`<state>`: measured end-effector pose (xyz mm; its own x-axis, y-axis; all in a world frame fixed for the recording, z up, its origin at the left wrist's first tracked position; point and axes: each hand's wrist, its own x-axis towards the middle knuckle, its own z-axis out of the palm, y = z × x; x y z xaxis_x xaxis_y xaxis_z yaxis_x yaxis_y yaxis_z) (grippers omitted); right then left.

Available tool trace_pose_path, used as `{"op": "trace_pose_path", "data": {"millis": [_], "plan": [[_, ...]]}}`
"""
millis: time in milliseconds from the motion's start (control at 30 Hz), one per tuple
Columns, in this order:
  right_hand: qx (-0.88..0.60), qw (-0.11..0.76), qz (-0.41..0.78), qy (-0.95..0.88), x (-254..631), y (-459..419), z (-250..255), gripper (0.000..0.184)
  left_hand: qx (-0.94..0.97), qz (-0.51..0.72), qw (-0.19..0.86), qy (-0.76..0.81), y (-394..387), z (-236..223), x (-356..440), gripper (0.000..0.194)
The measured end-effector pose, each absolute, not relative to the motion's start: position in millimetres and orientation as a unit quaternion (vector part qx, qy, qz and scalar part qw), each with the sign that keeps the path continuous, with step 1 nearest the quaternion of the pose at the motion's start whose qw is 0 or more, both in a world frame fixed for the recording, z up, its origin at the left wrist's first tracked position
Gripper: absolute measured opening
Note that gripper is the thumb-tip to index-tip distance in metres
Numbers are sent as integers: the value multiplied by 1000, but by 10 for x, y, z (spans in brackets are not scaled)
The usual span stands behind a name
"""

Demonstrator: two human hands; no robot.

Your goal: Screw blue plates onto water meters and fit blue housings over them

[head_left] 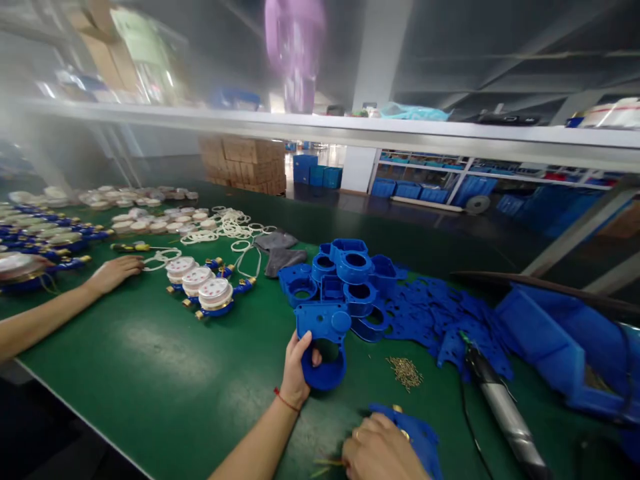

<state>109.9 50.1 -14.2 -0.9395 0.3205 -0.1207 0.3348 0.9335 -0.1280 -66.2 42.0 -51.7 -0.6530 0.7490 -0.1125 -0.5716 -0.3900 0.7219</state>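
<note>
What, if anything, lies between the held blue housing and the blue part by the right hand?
Nothing visible is in the way. The left hand holds the blue housing, and green tabletop shows between it and the blue part by the right hand. The golden pieces lie beyond the blue part, off that path.

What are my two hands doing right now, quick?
Left hand: closed, holding a blue housing.
Right hand: curled, at a blue plate; whether it grips anything can't be told.
</note>
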Motion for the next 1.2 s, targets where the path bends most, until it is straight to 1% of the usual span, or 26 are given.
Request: {"op": "trace_pose_path", "data": {"millis": [33,100,167,233,333,433,533,667,733,867,1067,1200], "plan": [[184,48,-97,977,1093,523,-63,13,113,825,403,379,419,-513,-658,35],[238,0,-161,958,1129,582,95,14,105,823,410,378,411,-498,-647,35],[286,-55,-236,927,1211,643,212,18,96,820,418,379,397,-476,-634,36],[316,-85,-312,892,1295,692,269,22,87,816,426,381,384,-450,-623,37],[331,-128,-395,848,1362,727,268,30,75,812,436,381,369,-406,-615,37],[319,-171,-442,821,1370,730,218,32,67,811,436,384,325,-361,-592,36],[334,-187,-482,788,1368,723,162,31,59,811,429,393,210,-330,-505,35],[350,-197,-555,728,1369,696,168,35,39,804,424,417,-3,-289,-275,41],[330,-209,-537,748,1368,667,220,30,14,801,407,438,-83,-230,-146,47],[307,-220,-434,818,1365,578,317,27,-15,793,357,494,-172,-26,35,52],[375,-191,-277,864,1342,443,322,27,38,766,327,552,-263,173,117,61],[376,-201,-266,864,1323,386,316,24,48,752,321,574,-297,177,193,63]]}}
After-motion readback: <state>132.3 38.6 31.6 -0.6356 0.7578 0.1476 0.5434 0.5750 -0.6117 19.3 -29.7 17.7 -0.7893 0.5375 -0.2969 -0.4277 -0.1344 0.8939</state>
